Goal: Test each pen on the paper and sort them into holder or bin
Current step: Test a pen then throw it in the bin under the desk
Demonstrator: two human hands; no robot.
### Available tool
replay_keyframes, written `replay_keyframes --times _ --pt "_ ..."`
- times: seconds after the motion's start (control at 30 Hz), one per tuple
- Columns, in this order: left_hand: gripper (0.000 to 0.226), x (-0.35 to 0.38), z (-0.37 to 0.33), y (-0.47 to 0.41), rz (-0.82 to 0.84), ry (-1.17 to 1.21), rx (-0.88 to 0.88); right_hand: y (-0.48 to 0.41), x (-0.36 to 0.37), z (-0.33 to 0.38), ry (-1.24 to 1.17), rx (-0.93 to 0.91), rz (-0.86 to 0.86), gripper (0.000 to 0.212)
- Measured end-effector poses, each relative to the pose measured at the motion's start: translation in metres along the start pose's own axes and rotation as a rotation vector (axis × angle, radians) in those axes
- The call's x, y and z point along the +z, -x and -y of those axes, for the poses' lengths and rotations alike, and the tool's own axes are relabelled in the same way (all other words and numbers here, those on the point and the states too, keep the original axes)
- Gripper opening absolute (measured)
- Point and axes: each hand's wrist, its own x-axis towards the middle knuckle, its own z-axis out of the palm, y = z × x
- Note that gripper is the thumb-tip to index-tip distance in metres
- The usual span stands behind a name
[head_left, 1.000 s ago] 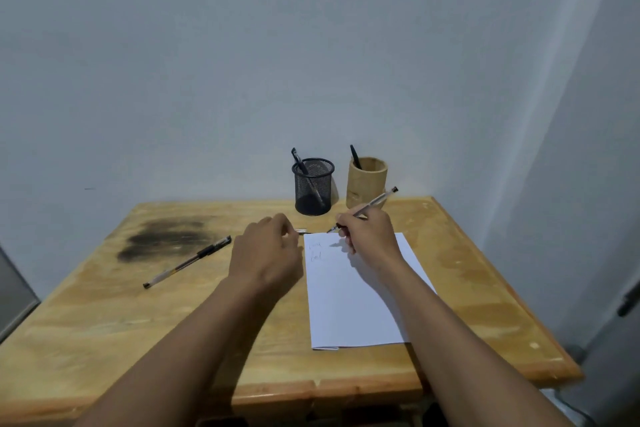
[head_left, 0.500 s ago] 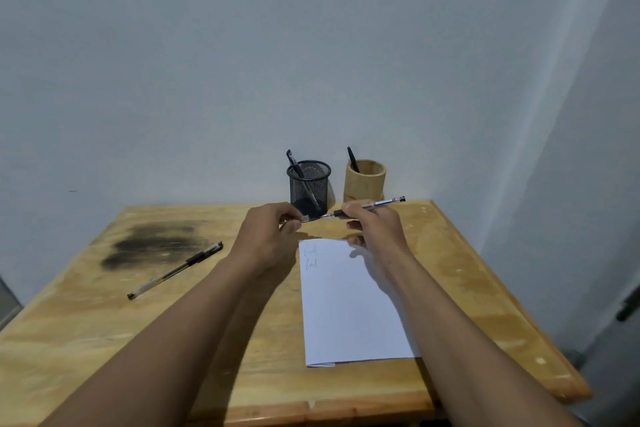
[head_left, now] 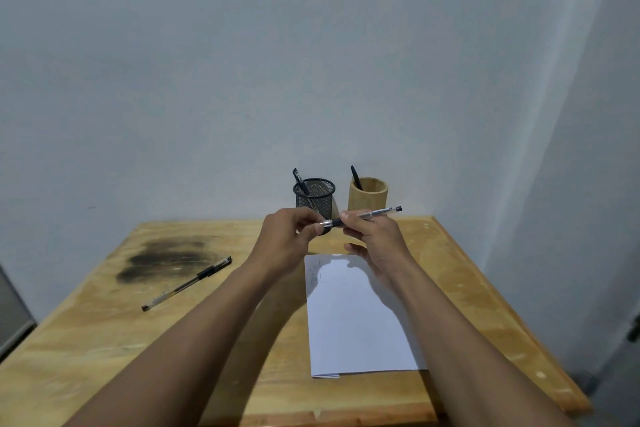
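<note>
Both hands were raised above the far middle of the table (head_left: 86, 350). The right hand (head_left: 377, 239) gripped a clear pen (head_left: 372, 214) near its dark grip section, barrel lying almost level and pointing right. The left hand (head_left: 289, 239) pinched the pen's writing end between thumb and fingertips; whether it held a cap there could not be told.

The paper (head_left: 356, 326) lay flat below and right of the hands, its near edge short of the table's front edge, faint marks near its top left corner. A second pen (head_left: 188, 282) lay diagonally on the left half, well apart from the paper, its far end at the rim of a dark stain (head_left: 162, 258).

At the back edge stood a black mesh cup (head_left: 317, 198) and, just to its right, a wooden cup (head_left: 369, 194), each with one dark pen leaning inside. The mesh cup's lower part was hidden by the left hand.

Open table surface showed on the near left and along the right side of the paper. The table sat close to a plain grey wall (head_left: 311, 62), with a second wall closing in on the right.
</note>
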Motion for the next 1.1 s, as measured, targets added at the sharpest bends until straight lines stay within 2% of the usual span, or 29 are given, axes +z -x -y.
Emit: replay_keyframes --times 0.37,0.53,0.87,0.93,1.0,1.1 --pt "0.011 -0.001 -0.010 0.008 -0.071 0.066 -0.035 0.004 0.006 0.001 -0.019 -0.019 0.034 0.011" --pt "0.012 0.000 -0.013 0.009 -0.036 0.051 -0.054 0.003 0.002 0.007 0.054 -0.067 0.028 0.008" --pt "0.008 -0.001 -0.013 0.011 -0.018 0.075 -0.069 0.009 -0.004 0.018 0.036 0.020 0.045 0.005" --pt "0.008 -0.006 -0.011 0.010 -0.014 0.069 -0.083 0.009 -0.013 0.025 -0.005 0.010 0.011 0.012" --pt "0.010 -0.012 -0.008 0.009 -0.018 0.049 -0.090 0.007 -0.026 0.033 0.070 -0.039 -0.034 0.014" --pt "0.012 -0.015 -0.009 0.007 -0.015 0.014 -0.084 0.007 -0.038 0.044 0.382 -0.179 0.002 0.008"
